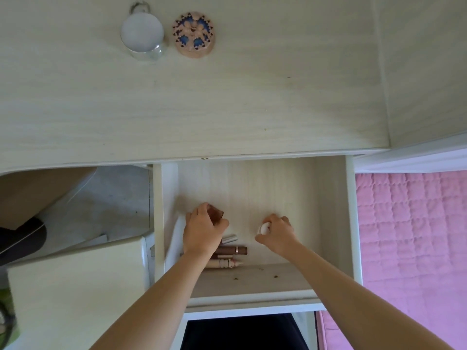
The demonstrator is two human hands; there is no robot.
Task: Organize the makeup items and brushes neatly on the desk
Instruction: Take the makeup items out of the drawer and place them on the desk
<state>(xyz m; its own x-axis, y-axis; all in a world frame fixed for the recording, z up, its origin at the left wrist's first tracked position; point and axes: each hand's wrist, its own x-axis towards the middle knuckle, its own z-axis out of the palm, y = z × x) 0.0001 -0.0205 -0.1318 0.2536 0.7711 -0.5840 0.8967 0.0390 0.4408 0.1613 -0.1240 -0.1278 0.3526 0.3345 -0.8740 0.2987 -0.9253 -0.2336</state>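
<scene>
Both hands down inside an open drawer [331, 198] pulled out from under the surface [227, 97]. Left hand [203, 229] curled round a small brownish translucent item [217, 215] near the drawer's left wall, fingers wrapped over its top. Right hand [276, 232] pinching a small white round item [264, 228] toward the drawer's middle, thumb and fingers closed on it. Between the two hands, nearer the front edge – a loose cluster of makeup sticks: a brown tube [233, 250] with a metallic band, a pale silver-white tube [229, 239] just behind it, a beige pencil-like piece [222, 263] in front, all lying flat and roughly parallel. A white flat thing [175, 238] leaning along the left wall, partly hidden by the left wrist. A few dark crumbs [260, 269] on the drawer floor by the front edge. Up on the surface, toward its far left corner – a glass jar with a white lid [142, 31] and, just beside it, a round pink box with a blue pattern [193, 34]. Pink quilted bedding [409, 236] off to the right of the drawer.
</scene>
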